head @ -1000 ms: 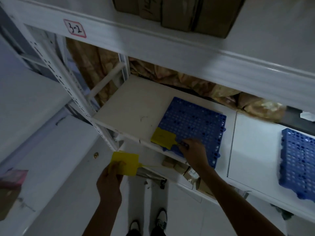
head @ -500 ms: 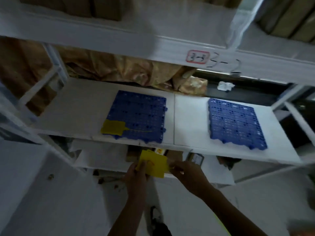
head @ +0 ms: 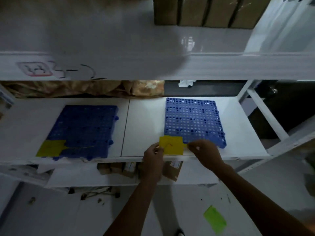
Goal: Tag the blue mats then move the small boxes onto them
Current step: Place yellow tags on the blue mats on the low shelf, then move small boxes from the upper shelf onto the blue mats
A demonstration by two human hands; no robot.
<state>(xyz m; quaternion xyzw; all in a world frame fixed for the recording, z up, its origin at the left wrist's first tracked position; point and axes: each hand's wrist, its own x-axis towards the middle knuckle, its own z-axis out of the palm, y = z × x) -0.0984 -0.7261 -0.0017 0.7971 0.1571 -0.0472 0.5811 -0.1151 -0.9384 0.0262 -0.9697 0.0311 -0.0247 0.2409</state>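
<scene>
Two blue perforated mats lie on the white middle shelf [head: 143, 126]. The left mat [head: 83, 130] has a yellow tag [head: 51, 148] fixed at its front left corner, its thin strap running across the mat. At the front left corner of the right mat [head: 194, 120] I hold a second yellow tag [head: 171, 144] with both hands. My left hand [head: 153, 154] pinches the tag's left edge. My right hand [head: 204, 152] grips its right end at the mat's front edge. Small cardboard boxes [head: 122, 168] sit on the lower shelf beneath.
Brown cartons [head: 204, 12] stand on the top shelf. Crumpled brown paper [head: 85, 88] fills the back of the middle shelf. White frame posts [head: 265, 113] slant on the right. A green tag [head: 215, 218] and small debris lie on the floor.
The view swung right from the left mat. Both hands rose from below the shelf edge and carried the second yellow tag to the right mat's front left corner.
</scene>
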